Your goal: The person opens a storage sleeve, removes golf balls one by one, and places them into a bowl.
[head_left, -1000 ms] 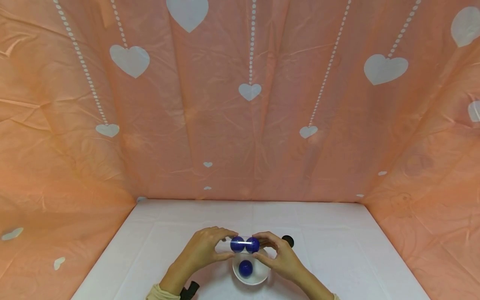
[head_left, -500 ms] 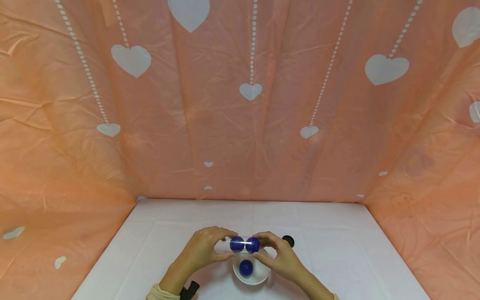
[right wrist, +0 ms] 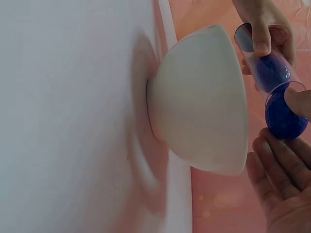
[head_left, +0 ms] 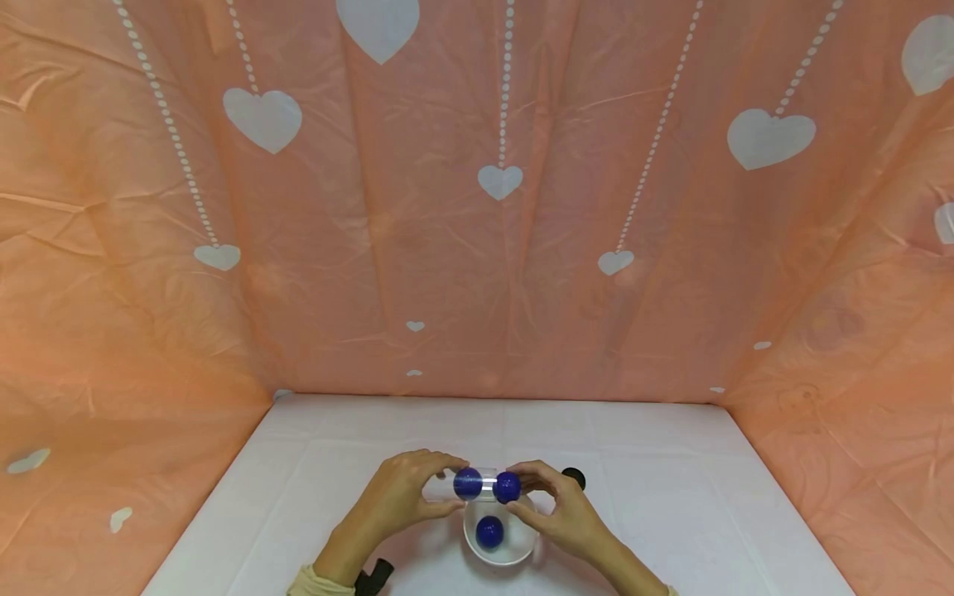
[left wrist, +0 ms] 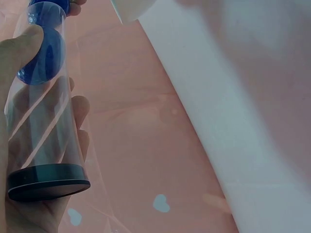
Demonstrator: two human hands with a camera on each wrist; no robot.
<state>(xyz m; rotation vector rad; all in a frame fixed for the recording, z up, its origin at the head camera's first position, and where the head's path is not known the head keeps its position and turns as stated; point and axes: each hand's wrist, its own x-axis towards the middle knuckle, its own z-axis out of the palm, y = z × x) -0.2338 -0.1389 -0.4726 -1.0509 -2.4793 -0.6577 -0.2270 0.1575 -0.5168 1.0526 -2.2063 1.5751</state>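
Observation:
My left hand (head_left: 398, 497) grips a clear plastic tube (left wrist: 36, 145), thumb on one side and fingers on the other. A black cap (left wrist: 48, 182) closes the tube's end near my left palm. Inside the tube sits a blue ball (head_left: 468, 483). At the opposite, open mouth, my right hand (head_left: 562, 513) pinches a second blue ball (head_left: 508, 487), which sticks partly out of the rim. The tube is held nearly level above a white bowl (right wrist: 204, 102). A third blue ball (head_left: 489, 531) lies in that bowl.
A round black object (head_left: 574, 478) lies on the white table (head_left: 633, 447), just beyond my right hand. Orange sheeting with white hearts (head_left: 499, 182) walls the table at the back and both sides. Beside my left wrist is a dark device (head_left: 375, 578).
The right-hand ball has moved right, partly out of the tube's mouth, along with my right fingers. My left hand, the tube and its inner ball have shifted slightly left, widening the gap between the balls.

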